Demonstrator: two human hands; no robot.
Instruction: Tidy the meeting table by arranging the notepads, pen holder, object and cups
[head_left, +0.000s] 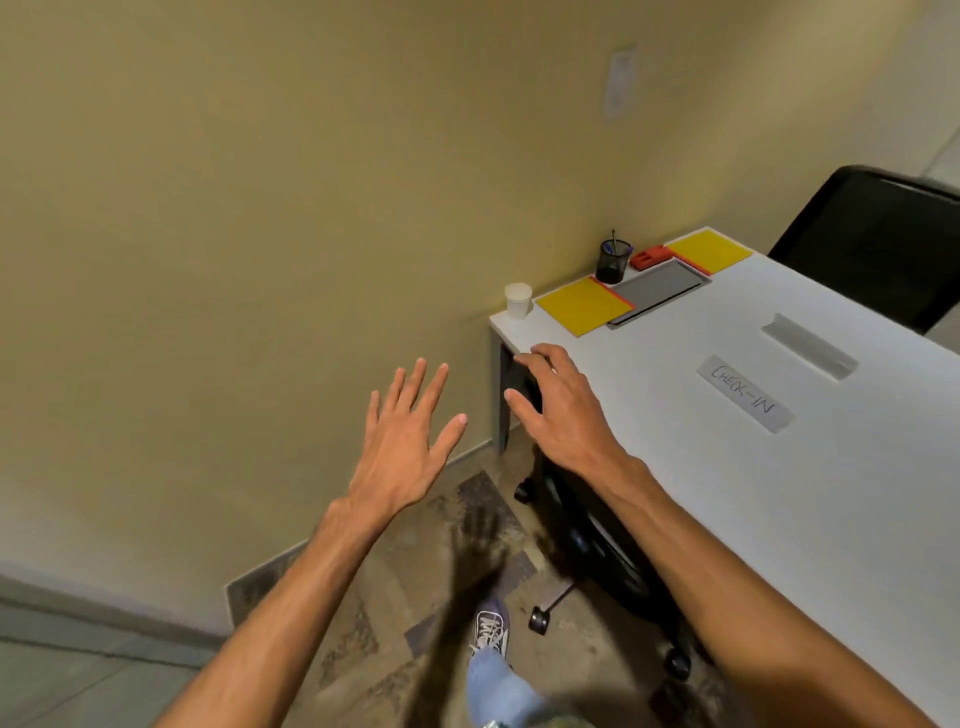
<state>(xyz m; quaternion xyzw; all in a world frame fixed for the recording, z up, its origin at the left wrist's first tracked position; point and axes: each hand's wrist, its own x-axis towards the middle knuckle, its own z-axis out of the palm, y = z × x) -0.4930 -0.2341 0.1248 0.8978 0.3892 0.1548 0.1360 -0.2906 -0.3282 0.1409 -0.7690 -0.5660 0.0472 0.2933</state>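
Hovering spread and empty, left hand (402, 436); right hand (558, 402) seemingly grips a chair (524, 387) by the table (779, 493).

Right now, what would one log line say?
left hand: open, in air | right hand: on black chair back | white paper cup: table corner

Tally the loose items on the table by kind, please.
Yellow notepads: 2
Black mesh pen holder: 1
White paper cup: 1
Red object: 1
Grey tray: 1
Total: 6
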